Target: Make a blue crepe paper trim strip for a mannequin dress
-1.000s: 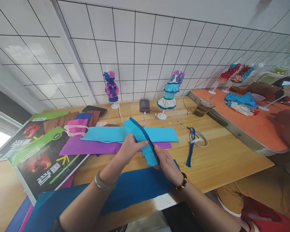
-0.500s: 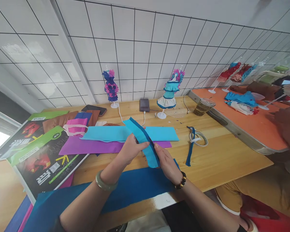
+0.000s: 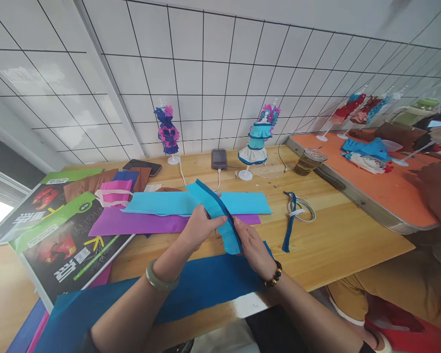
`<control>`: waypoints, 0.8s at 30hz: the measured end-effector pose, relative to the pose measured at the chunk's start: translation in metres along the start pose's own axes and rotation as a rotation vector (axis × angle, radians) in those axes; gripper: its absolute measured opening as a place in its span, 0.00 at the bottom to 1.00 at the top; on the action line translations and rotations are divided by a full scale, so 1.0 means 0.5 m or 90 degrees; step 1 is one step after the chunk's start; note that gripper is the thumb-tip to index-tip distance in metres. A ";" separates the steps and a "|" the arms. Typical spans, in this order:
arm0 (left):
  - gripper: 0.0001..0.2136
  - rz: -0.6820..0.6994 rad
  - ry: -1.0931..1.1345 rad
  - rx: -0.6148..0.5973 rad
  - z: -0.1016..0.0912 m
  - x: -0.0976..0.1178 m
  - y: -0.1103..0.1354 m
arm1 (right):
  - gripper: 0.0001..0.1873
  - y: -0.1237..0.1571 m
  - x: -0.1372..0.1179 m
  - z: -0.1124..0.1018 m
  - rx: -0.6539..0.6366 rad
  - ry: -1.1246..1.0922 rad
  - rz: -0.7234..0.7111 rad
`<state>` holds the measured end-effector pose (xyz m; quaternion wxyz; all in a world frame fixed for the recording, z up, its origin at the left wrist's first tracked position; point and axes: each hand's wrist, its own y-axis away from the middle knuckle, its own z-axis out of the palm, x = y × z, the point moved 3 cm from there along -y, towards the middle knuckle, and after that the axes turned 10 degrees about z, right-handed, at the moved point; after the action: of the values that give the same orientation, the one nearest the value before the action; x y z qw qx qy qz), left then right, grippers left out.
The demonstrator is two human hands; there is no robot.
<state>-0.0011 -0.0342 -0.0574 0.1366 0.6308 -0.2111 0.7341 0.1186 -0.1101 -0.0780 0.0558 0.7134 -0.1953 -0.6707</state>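
Above the table I hold a light-blue strip with a dark-blue band along its right edge; it looks like crepe paper or thin fabric. My left hand pinches the strip from the left, thumb on top near the band. Against the lower right edge, my right hand grips the band between thumb and fingers. A wide dark-blue sheet lies beneath my forearms. Behind the hands, a flat light-blue piece rests over a purple one. To the right lies a narrow dark-blue strip.
Two small dressed mannequins stand by the tiled wall. Also here are a phone, a small dark device, a coiled cable, a cup and printed packages. An orange table adjoins at right, with a person beside it.
The view has shifted very slightly. Both hands keep the same hold on the strip, whose upper end has moved a little to the left.
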 end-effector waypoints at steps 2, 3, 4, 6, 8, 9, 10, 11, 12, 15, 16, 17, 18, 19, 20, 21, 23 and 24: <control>0.25 -0.004 -0.002 0.000 0.001 0.001 0.001 | 0.23 0.000 -0.001 0.002 -0.015 -0.004 0.002; 0.25 -0.007 -0.004 0.000 0.001 0.001 0.001 | 0.23 0.000 -0.001 0.002 -0.023 -0.007 0.000; 0.25 -0.008 -0.004 0.000 0.002 0.002 0.002 | 0.22 0.000 -0.002 0.003 -0.030 -0.008 -0.004; 0.26 -0.009 -0.001 0.002 0.002 0.003 0.003 | 0.22 -0.002 -0.003 0.004 -0.043 -0.009 -0.017; 0.25 -0.010 0.007 -0.001 0.002 0.005 0.003 | 0.22 -0.003 -0.006 0.004 -0.048 -0.004 -0.034; 0.24 -0.011 0.012 -0.004 0.002 0.007 0.002 | 0.22 -0.004 -0.007 0.004 -0.047 0.001 -0.043; 0.22 -0.012 0.018 -0.009 0.001 0.008 0.002 | 0.22 -0.004 -0.007 0.004 -0.044 0.007 -0.051; 0.21 -0.012 0.025 -0.013 0.000 0.009 0.001 | 0.22 -0.005 -0.008 0.004 -0.042 0.011 -0.060; 0.19 -0.011 0.031 -0.015 -0.002 0.009 0.000 | 0.22 -0.005 -0.008 0.003 -0.042 0.015 -0.066; 0.13 0.000 0.057 0.001 -0.008 0.009 -0.004 | 0.22 -0.004 -0.008 0.003 -0.044 0.021 -0.078; 0.12 0.003 0.066 0.008 -0.010 0.009 -0.005 | 0.22 -0.004 -0.008 0.002 -0.045 0.022 -0.080; 0.11 0.005 0.073 0.013 -0.011 0.008 -0.005 | 0.22 -0.003 -0.008 0.002 -0.044 0.022 -0.081; 0.10 0.006 0.076 0.015 -0.012 0.008 -0.006 | 0.22 -0.002 -0.008 0.002 -0.043 0.020 -0.080; 0.09 0.005 0.076 0.016 -0.011 0.007 -0.006 | 0.22 -0.002 -0.008 0.002 -0.043 0.020 -0.077; 0.09 0.004 0.072 0.016 -0.011 0.007 -0.006 | 0.22 -0.001 -0.008 0.002 -0.041 0.021 -0.072; 0.09 0.003 0.067 0.016 -0.010 0.007 -0.005 | 0.22 0.000 -0.009 0.003 -0.037 0.025 -0.068; 0.09 0.005 0.058 0.015 -0.008 0.008 -0.004 | 0.21 0.001 -0.011 0.003 -0.029 0.036 -0.067; 0.09 0.007 0.051 0.014 -0.007 0.008 -0.004 | 0.21 0.001 -0.012 0.003 -0.026 0.041 -0.070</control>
<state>-0.0041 -0.0311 -0.0535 0.1344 0.6014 -0.2008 0.7615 0.1168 -0.1079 -0.0724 0.0397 0.7432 -0.1405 -0.6529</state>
